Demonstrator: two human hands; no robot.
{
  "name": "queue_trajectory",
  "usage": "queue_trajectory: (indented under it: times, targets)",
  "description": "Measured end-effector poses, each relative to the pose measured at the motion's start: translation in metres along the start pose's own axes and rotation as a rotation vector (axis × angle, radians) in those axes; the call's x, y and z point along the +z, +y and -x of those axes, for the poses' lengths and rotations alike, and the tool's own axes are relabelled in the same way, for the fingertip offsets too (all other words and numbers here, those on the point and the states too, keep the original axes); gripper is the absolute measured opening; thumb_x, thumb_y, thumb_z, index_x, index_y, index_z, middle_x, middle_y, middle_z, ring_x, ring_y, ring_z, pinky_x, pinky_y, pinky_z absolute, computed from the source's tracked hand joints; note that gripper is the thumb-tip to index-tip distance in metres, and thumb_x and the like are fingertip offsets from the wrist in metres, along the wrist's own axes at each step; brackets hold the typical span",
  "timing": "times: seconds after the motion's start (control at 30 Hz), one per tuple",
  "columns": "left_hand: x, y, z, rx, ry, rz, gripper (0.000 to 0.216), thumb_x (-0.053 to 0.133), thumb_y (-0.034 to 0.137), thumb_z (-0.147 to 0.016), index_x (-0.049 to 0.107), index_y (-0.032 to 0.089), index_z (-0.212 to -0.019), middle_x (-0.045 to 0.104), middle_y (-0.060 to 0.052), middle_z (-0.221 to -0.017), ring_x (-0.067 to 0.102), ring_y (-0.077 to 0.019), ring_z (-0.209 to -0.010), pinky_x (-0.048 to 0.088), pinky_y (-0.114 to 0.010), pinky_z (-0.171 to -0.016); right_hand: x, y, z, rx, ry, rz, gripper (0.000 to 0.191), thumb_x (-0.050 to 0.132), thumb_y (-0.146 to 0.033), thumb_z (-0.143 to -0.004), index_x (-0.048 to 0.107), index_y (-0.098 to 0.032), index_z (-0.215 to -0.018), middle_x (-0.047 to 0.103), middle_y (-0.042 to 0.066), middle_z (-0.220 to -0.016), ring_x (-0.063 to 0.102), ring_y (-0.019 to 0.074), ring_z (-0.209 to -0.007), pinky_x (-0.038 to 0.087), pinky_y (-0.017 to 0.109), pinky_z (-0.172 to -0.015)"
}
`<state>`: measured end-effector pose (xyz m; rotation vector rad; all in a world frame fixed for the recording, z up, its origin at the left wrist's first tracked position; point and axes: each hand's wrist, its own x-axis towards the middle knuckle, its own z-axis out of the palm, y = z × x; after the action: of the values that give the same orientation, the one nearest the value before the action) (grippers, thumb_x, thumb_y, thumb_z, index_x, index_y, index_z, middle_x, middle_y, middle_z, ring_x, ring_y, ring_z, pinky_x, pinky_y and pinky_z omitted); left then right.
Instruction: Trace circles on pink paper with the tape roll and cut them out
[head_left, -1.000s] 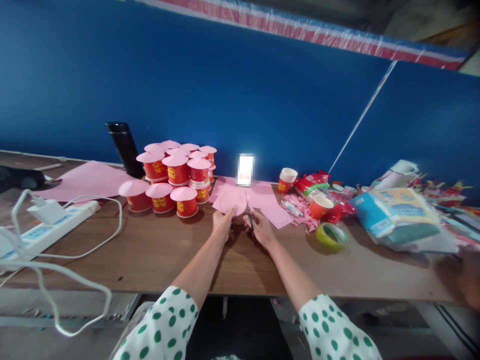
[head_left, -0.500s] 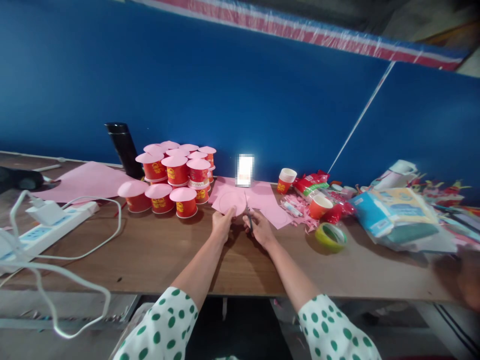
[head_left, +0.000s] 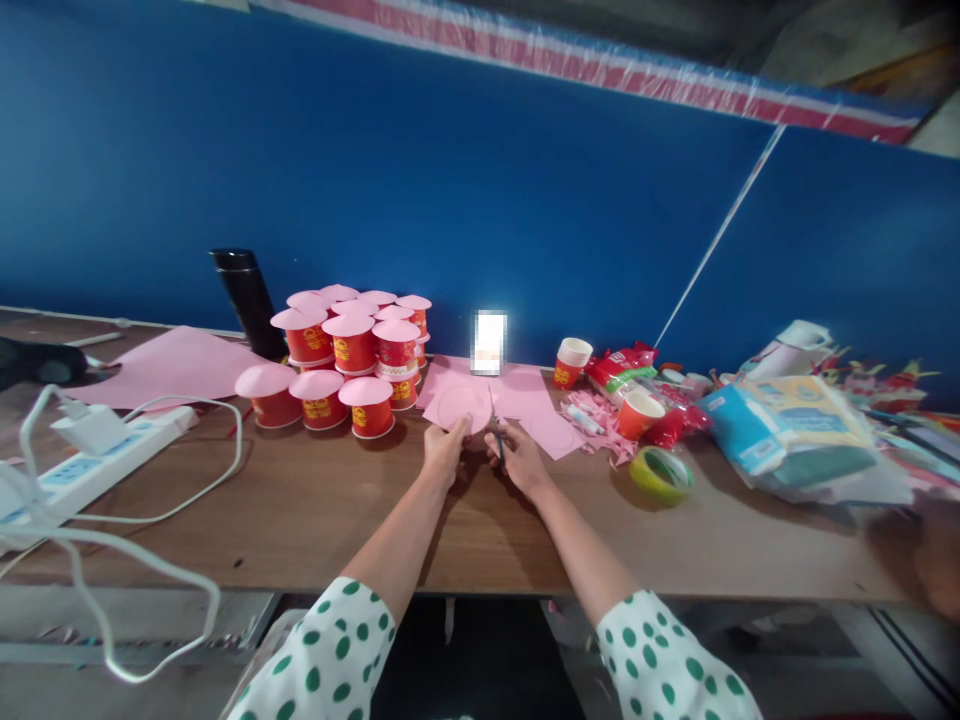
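Note:
My left hand (head_left: 444, 450) pinches the near edge of a pink paper sheet (head_left: 465, 403) that has a circle drawn on it. My right hand (head_left: 517, 458) is closed round the handles of small dark scissors (head_left: 495, 425), whose blades point up into the paper beside the circle. More pink paper (head_left: 536, 410) lies under and to the right of the held sheet. Both hands hover just above the brown table (head_left: 315, 510), near its middle.
A cluster of red paper cups with pink round tops (head_left: 352, 355) stands left of my hands, with a black flask (head_left: 244, 300) behind. A power strip with white cables (head_left: 90, 445) lies far left. Right: loose cups (head_left: 574, 360), green tape roll (head_left: 661, 472), packets (head_left: 795, 430).
The scissor blades have moved a little further up along the paper's edge. My hands stay in nearly the same place.

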<state>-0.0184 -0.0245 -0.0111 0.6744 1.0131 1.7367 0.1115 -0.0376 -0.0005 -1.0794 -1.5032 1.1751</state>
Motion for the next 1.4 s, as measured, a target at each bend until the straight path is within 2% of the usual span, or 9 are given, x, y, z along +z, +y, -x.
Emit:
queue_trajectory:
  times: [0.7, 1.4]
  targets:
    - [0.0003, 0.0013, 0.0005, -0.004, 0.007, -0.004, 0.039, 0.077, 0.036, -0.052, 0.062, 0.007, -0.073, 0.057, 0.0, -0.051, 0.048, -0.0081, -0.042, 0.038, -0.021, -0.043, 0.0007, 0.0035, -0.0019, -0.003, -0.013, -0.028, 0.032, 0.063, -0.043, -0.071, 0.061, -0.018, -0.092, 0.057, -0.003, -0.058, 0.052, 0.0098, -0.045, 0.038, 0.019, -0.039]
    - [-0.0025, -0.0049, -0.0027, -0.003, -0.011, -0.004, 0.044, 0.077, 0.039, -0.054, 0.063, 0.006, -0.081, 0.063, -0.005, -0.06, 0.056, -0.0123, -0.047, 0.044, -0.024, -0.046, 0.0006, 0.0011, -0.0004, -0.019, -0.015, 0.011, 0.031, 0.062, -0.042, -0.072, 0.061, -0.019, -0.093, 0.058, -0.002, -0.06, 0.053, 0.0101, -0.047, 0.037, 0.018, -0.038]
